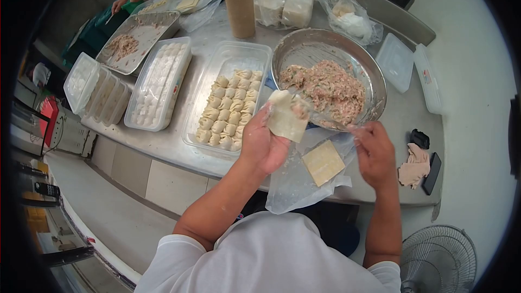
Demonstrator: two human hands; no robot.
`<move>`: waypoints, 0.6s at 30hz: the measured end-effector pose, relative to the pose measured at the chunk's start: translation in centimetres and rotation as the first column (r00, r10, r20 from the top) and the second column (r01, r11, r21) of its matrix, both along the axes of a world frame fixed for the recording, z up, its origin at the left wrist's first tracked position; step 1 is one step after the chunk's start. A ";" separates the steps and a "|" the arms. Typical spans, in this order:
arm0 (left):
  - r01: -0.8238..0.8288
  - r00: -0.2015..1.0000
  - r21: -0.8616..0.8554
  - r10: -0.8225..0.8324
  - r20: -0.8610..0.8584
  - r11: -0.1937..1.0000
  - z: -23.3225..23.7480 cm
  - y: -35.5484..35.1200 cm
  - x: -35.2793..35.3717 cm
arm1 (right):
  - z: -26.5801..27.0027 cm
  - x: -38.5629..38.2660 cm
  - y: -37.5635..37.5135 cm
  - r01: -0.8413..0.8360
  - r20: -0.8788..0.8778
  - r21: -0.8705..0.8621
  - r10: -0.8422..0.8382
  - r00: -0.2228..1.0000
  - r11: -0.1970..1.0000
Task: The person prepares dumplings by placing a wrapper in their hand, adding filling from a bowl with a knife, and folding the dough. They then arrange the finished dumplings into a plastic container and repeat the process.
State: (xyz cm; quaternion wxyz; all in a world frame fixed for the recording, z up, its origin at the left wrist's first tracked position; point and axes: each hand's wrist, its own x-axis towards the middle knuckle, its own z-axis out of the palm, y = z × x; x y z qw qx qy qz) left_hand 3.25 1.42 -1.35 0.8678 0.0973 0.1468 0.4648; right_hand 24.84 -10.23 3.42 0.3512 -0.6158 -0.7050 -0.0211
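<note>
My left hand [266, 141] holds up a square dumpling wrapper [286, 122], with a little meat filling [299, 110] near its right edge. Fingers pinched, my right hand [375, 154] grips the end of a thin, narrow tool that reaches left along the front rim of the bowl; its exact kind is hard to make out. Chopped meat filling [331, 89] is heaped in this round metal bowl [375, 65]. Below, between my hands, a stack of square wrappers [323, 163] lies on a plastic bag [287, 192]. To the left, folded dumplings [230, 109] fill rows in a clear tray [239, 50].
Further left stand a box of white-dusted pieces [160, 84], stacked containers [100, 89] and a metal tray [163, 21] with filling. A brown post [237, 2] rises at the back. Lids [395, 62], a cloth [414, 165] and a phone [432, 173] lie right. Another person's hands [127, 0] show top left.
</note>
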 end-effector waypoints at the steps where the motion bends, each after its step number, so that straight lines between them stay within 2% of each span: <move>1: 0.066 0.994 0.035 -0.069 0.090 0.997 0.1 0.0 0.2 | -0.6 -0.8 -0.1 0.001 0.026 -0.004 0.000 1.000 1.000; 3: 0.077 0.994 0.030 -0.079 0.075 0.997 0.6 -0.1 0.6 | -1.7 -1.0 -0.7 0.004 0.052 -0.009 -0.004 0.999 1.000; 5: 0.079 0.995 0.027 -0.081 0.059 0.996 0.1 0.1 0.5 | -2.7 -0.5 -1.3 -0.010 0.005 -0.054 0.010 1.000 0.998; 7: -0.036 0.999 0.060 0.036 0.001 0.998 -1.1 0.5 0.4 | -1.5 -0.7 -2.3 0.030 0.023 -0.045 -0.029 0.999 0.999; 8: -0.035 0.999 0.058 0.035 -0.001 0.998 -1.7 0.5 0.5 | -1.1 -0.8 -2.7 0.074 0.042 -0.036 -0.073 0.996 0.997; 10: -0.110 0.993 -0.001 0.110 -0.046 0.994 -0.9 0.1 0.7 | -1.3 -1.5 -2.6 0.043 0.001 -0.013 -0.043 0.999 0.999; 12: -0.073 0.997 0.021 0.074 -0.019 0.997 -0.3 -0.7 1.0 | -1.9 -2.3 -1.9 0.010 -0.038 0.021 -0.009 0.999 1.000; 15: -0.008 0.999 0.077 0.005 0.035 0.997 0.3 -0.9 0.5 | -2.8 -2.7 -1.1 0.040 0.019 0.007 -0.040 0.999 0.999; 17: 0.003 0.998 0.109 -0.010 0.060 0.994 0.3 -0.7 -0.6 | -1.9 -2.8 -1.2 0.004 -0.104 0.005 -0.003 0.995 1.000; 18: 0.024 0.993 0.161 -0.042 0.108 0.987 0.2 -1.0 -1.3 | -1.4 -2.8 -1.5 -0.002 -0.110 0.003 0.003 0.994 1.000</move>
